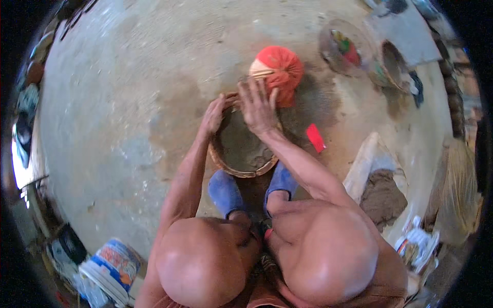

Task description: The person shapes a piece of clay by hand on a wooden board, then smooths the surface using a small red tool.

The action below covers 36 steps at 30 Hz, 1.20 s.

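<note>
A round bowl-like vessel (220, 162) with a brown rim stands on the floor between my feet. Grey-brown wet material, smooth with a few lumps, lines its inside. My left hand (214, 116) rests at the far left of the rim, its fingers stretched forward along the edge. Over the far right of the rim lies my right hand (258, 107), palm down with the fingers spread. Just beyond its fingertips sits a rounded bundle (284, 66) in red-orange cloth, gathered at the top, with a pale patch. Neither hand visibly holds anything.
A red strip (316, 138) lies to the right. Further right, a mound of grey-brown clay (385, 197) rests on a pale sack (359, 167). Back right stand a clear tub (328, 54) and a dirty bucket (394, 59). A printed bucket (119, 262) is at lower left.
</note>
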Each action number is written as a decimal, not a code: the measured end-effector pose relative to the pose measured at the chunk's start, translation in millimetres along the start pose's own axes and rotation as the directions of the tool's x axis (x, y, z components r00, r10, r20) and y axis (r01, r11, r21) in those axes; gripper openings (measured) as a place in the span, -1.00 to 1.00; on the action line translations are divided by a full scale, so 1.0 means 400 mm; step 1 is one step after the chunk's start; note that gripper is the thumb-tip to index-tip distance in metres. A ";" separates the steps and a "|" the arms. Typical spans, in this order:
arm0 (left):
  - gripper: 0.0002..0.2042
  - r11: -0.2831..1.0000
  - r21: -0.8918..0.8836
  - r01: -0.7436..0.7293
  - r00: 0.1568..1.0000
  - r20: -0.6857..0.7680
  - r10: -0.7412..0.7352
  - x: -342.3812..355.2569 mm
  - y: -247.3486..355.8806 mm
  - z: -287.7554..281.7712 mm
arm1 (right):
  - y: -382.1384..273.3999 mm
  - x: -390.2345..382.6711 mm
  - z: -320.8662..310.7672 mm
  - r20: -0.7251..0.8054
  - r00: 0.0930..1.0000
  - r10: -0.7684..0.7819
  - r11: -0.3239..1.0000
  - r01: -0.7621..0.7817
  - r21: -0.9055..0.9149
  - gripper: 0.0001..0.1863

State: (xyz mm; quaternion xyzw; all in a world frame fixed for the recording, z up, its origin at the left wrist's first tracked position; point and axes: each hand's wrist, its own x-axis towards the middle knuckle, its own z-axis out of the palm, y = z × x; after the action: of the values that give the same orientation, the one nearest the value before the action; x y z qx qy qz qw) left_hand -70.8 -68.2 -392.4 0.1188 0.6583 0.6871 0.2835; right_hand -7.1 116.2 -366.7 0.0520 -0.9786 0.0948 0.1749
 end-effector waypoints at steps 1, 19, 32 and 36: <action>-0.35 0.996 -0.056 0.072 0.997 -0.037 -0.074 -0.016 -0.017 0.025 | 0.009 -0.019 0.003 0.008 0.999 0.031 0.998 -0.030 -0.048 -0.17; -0.36 0.991 0.066 0.114 0.988 -0.115 -0.106 -0.034 -0.047 -0.001 | 0.456 -0.453 -0.251 0.224 0.868 0.444 0.865 -0.480 0.146 -0.66; -0.34 0.985 0.045 0.166 0.983 -0.087 -0.162 -0.053 -0.013 0.001 | 0.994 0.304 -0.252 0.114 0.833 0.541 0.839 -0.528 -0.128 -0.69; -0.37 0.988 0.018 0.153 0.984 -0.093 -0.151 -0.050 -0.026 -0.004 | 1.067 0.323 -0.184 0.323 0.742 0.587 0.809 -0.523 -0.268 -0.67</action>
State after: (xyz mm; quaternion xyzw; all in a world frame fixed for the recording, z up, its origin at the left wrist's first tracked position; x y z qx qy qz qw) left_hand -52.8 -80.8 -398.6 0.0402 0.6863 0.6599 0.3032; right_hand -160.8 539.4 -324.7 -0.2386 -0.9681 0.0515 -0.0566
